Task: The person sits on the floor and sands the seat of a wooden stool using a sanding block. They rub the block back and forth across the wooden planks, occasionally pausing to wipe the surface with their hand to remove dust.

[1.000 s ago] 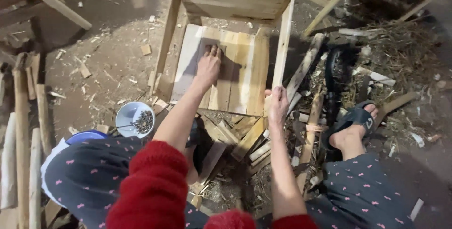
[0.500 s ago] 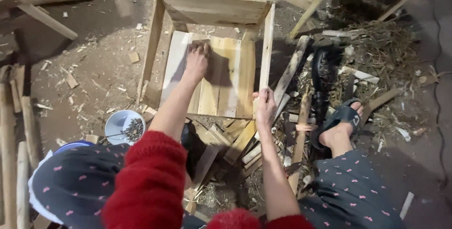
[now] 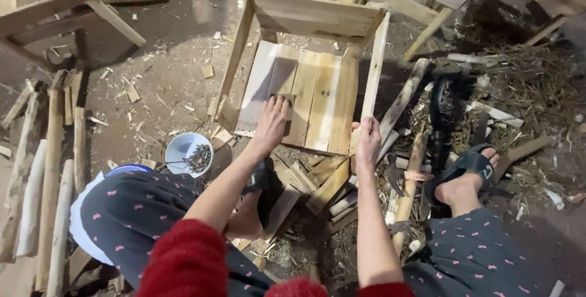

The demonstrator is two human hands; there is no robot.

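Right hand point(image 3: 368, 140) grips the near end of the crate's point(image 3: 305, 59) right side slat point(image 3: 372, 65); left hand point(image 3: 271, 123) lies flat, fingers spread, on the near edge of the floor boards point(image 3: 305, 98).

Crate lies on the dirt floor just past the knees, open side up. Looks mostly assembled: several floor boards sit side by side, left and right side slats are up, far end panel point(image 3: 314, 16) is on. Near end is open, no board there yet. Can't tell which boards are nailed. White bowl of nails point(image 3: 189, 153) sits left of the crate, offcuts point(image 3: 317, 181) under its near edge, loose slats point(image 3: 427, 34) beyond.
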